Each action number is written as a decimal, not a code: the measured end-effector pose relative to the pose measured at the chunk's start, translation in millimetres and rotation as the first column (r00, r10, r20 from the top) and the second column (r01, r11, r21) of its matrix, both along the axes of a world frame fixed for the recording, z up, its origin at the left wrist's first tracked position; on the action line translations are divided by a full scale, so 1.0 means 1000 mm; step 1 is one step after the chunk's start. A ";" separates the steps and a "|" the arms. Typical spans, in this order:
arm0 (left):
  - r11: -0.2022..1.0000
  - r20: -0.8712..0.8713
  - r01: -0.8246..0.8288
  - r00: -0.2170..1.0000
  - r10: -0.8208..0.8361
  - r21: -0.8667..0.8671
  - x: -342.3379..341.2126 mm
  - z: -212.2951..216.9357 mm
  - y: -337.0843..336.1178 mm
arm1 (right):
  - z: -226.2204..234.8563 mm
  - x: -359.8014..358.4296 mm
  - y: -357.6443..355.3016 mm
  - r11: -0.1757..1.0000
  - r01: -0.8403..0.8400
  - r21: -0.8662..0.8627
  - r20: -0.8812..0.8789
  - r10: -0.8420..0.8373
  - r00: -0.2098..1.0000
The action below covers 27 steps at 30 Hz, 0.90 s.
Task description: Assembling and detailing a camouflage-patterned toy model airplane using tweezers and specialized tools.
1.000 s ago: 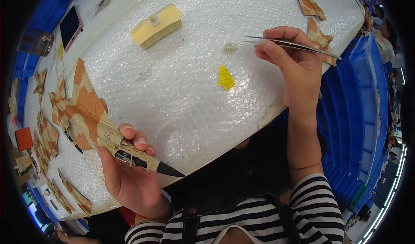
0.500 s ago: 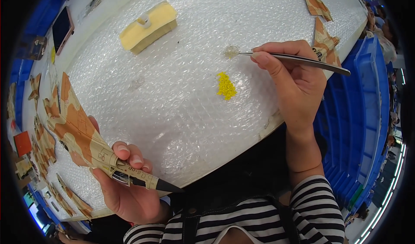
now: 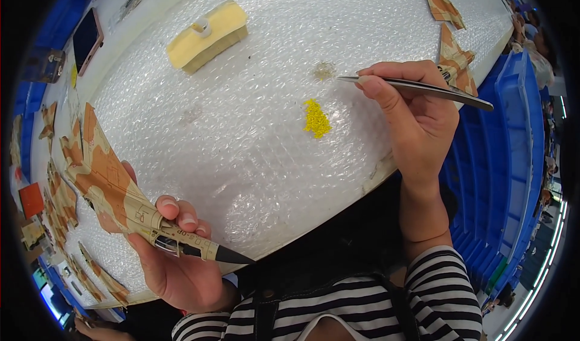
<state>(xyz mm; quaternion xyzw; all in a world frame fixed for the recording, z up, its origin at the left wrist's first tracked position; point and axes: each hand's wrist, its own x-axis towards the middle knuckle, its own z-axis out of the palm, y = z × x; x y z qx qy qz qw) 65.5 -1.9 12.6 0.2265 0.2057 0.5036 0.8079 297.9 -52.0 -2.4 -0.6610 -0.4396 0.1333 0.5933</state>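
Note:
My left hand (image 3: pixel 181 268) is closed around a model fighter jet (image 3: pixel 121 187) in tan and brown camouflage, its black nose cone pointing to the lower right. Between the thumb and fingers of my right hand (image 3: pixel 417 111) are metal tweezers (image 3: pixel 435 91), tips pointing left. Just beyond the tips, a small greyish smudge (image 3: pixel 324 71) marks the bubble wrap. A little pile of tiny yellow pieces (image 3: pixel 316 119) lies nearer to me. Whether the tweezer tips hold anything is too small to tell.
Bubble wrap (image 3: pixel 254 159) covers the table. A yellow block (image 3: pixel 208 37) with a small white ring-shaped piece on top stands at the back. Further camouflage jets lie along the left edge and at the far right (image 3: pixel 456 60). A phone (image 3: pixel 88 42) rests far left; blue crates (image 3: pixel 501 159) stand at right.
The tweezers and my right hand have shifted slightly right, away from the greyish smudge. The jet in my left hand has tipped up a little at the nose.

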 end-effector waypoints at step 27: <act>0.973 0.003 0.225 0.974 -0.225 -0.053 -0.004 0.008 -0.001 | 0.055 -0.063 0.020 0.935 -0.336 0.116 -0.676 0.322 0.663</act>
